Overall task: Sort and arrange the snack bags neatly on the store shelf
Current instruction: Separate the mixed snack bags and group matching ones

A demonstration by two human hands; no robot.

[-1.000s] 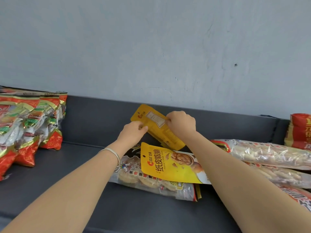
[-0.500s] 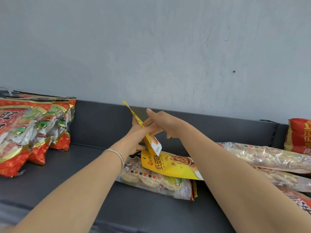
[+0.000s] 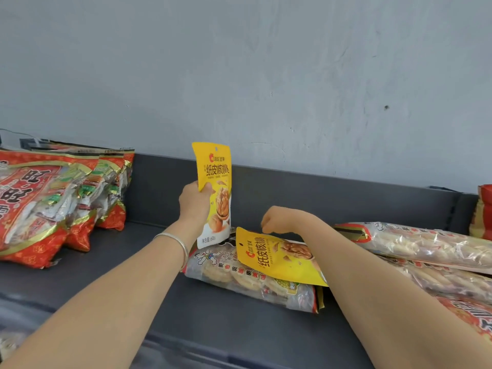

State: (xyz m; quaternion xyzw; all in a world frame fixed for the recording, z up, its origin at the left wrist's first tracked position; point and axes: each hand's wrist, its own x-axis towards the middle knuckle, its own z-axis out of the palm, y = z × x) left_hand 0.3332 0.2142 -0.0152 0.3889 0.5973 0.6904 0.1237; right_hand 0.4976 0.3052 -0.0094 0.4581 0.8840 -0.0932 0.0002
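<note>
My left hand (image 3: 194, 203) grips a yellow walnut bag (image 3: 214, 169) by its left edge and holds it upright, front facing me, above the dark grey shelf (image 3: 133, 275). A second yellow walnut bag (image 3: 277, 259) lies tilted on top of a clear cookie bag (image 3: 239, 278) in the middle of the shelf. My right hand (image 3: 274, 221) hovers at that lying bag's upper edge, fingers loosely curled downward. It holds nothing that I can see.
Several red rice-cracker bags (image 3: 40, 203) stand in a row at the left. Long clear snack bags (image 3: 426, 241) lie piled at the right, with a red bag (image 3: 483, 211) behind them. The shelf's back rail (image 3: 319, 195) meets a grey wall.
The yellow bag, first held by both hands, was turned upright to face me. My right hand let go and dropped to the second yellow bag. The left hand alone now holds the first.
</note>
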